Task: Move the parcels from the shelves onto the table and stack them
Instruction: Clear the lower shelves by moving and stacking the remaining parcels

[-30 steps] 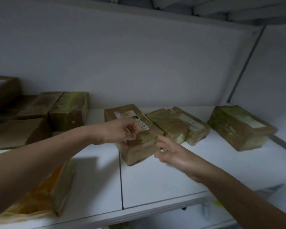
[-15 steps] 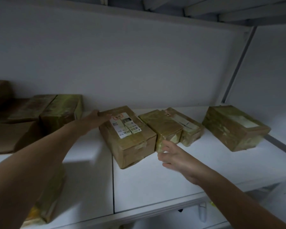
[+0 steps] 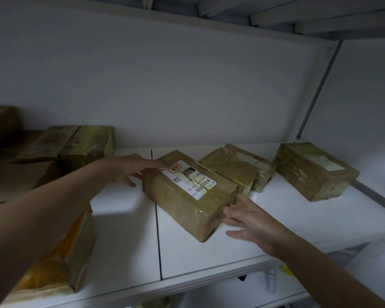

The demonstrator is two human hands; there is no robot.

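White shelf [image 3: 276, 210] — parcel [image 3: 182, 205] label [image 3: 190, 177] reads 551.

White shelf [image 3: 125, 232] holds taped brown parcels [image 3: 313, 172]; one labelled.

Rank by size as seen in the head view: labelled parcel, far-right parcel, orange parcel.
1-2, unranked: orange parcel and labelled parcel look alike; the orange one is nearer, partly behind the left arm.
3. far-right parcel.
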